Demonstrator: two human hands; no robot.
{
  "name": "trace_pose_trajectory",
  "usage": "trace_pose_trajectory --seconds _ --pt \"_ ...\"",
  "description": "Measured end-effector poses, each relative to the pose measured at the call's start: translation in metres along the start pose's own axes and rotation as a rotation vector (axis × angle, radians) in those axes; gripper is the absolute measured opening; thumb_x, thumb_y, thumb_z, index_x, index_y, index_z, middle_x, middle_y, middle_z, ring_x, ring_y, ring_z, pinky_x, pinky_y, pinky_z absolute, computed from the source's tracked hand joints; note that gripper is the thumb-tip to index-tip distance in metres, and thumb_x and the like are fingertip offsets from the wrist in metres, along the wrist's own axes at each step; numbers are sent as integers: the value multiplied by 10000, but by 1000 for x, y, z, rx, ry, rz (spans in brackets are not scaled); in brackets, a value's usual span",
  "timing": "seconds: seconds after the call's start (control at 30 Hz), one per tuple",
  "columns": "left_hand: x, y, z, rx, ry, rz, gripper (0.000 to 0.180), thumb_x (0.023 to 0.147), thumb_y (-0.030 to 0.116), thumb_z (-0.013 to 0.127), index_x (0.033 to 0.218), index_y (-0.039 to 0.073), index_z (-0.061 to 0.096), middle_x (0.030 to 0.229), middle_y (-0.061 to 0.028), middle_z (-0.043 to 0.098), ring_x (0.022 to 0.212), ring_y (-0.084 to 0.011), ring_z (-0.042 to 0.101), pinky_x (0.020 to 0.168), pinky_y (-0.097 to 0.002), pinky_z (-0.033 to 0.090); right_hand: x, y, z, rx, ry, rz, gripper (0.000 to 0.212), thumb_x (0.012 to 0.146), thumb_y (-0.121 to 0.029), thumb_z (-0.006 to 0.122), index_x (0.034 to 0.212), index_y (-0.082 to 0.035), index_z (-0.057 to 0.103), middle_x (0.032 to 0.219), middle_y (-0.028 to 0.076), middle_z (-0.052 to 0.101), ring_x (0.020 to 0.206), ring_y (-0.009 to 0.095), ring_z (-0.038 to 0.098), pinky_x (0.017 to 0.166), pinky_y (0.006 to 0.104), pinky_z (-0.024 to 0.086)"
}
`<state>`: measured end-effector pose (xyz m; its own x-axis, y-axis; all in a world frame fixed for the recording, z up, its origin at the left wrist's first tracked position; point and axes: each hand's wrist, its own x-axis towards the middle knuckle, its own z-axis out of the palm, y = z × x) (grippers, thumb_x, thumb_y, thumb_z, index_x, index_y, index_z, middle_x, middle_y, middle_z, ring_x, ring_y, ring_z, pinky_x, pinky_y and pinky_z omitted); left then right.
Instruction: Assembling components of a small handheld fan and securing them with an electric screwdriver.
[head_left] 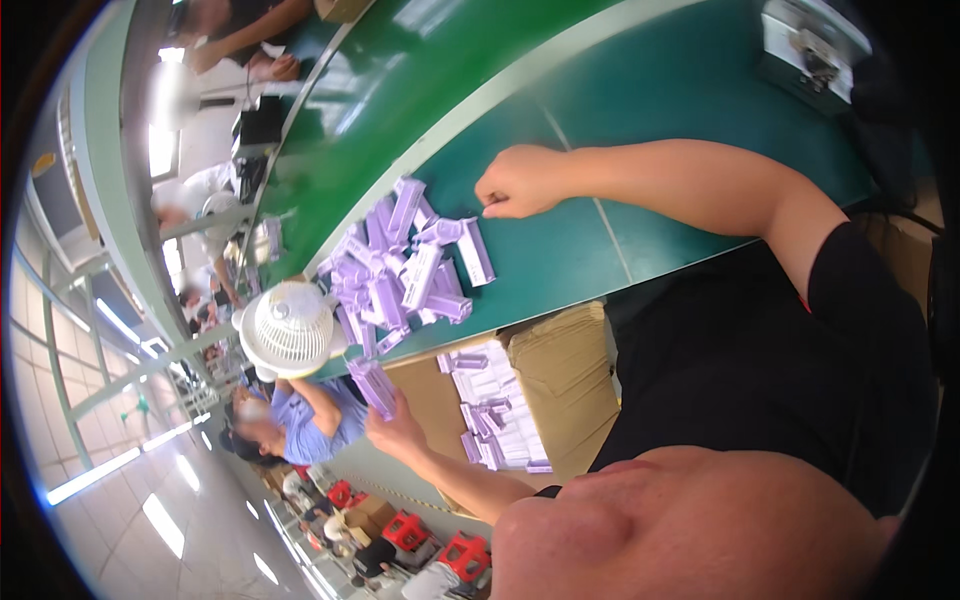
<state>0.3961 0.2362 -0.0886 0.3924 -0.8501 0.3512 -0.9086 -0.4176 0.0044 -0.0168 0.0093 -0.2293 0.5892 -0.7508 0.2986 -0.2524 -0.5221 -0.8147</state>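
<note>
Standing in a bright workroom (215,500), the green table (670,105) bears heaped purple cases (388,300) between the right hand (525,182), fisted with contents hidden, and the left hand (400,432). Past the table's edge, the latter grips a single case (372,388).

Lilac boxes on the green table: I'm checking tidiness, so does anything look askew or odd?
Yes: the lilac boxes lie in a jumbled heap, at many angles, on the green table. In the carton, several loose boxes lie askew over a closely packed layer. No damage is discernible.
</note>
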Motion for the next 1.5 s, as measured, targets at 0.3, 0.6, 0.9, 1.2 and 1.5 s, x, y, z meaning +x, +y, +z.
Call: trace_pose_trajectory --seconds 0.3,0.6,0.9,1.2,1.5 --pt "59 259 -8 -267 39 754 444 783 186 867 1160 -4 728 1036 -214 670 1049 -420 599 939 -503 484 22 -22 -87 -271 722 -171 99 884 -213 723 895 -117 700 859 69 701 780 302 675 703 429 543" --pt "70 321 82 -210 -203 826 438 758 202 883 1116 -7 740 1109 -244 668 1113 -429 583 971 -511 516 -40 28 -225 -1260 1320 390 421 926 -246 709 1293 -54 634 1185 178 640 1021 326 583 889 439 475" --pt "66 319 91 -129 -33 816 597 782 363 873 1264 47 717 1314 -225 662 1275 -425 552 1061 -488 468 -71 96 -232 -795 1091 821 569 898 -294 749 1397 -111 548 1306 217 588 1184 433 582 1012 530 467" --pt "72 416 91 -1736 -737 65 448 952 302 795 1286 48 638 875 -24 625 731 -133 571 674 -305 503 -74 9 -181 -384 1092 389 510 926 -338 762 1344 -88 610 1274 195 628 1181 371 624 1006 461 514" --pt "40 459 128 -2262 -985 -359 461 1119 408 474 1346 10 529 1200 -153 632 1036 -270 630 885 -409 534 -120 -37 -140 174 968 215 513 877 -180 843 1330 -53 638 1314 101 651 1219 205 647 959 374 575"
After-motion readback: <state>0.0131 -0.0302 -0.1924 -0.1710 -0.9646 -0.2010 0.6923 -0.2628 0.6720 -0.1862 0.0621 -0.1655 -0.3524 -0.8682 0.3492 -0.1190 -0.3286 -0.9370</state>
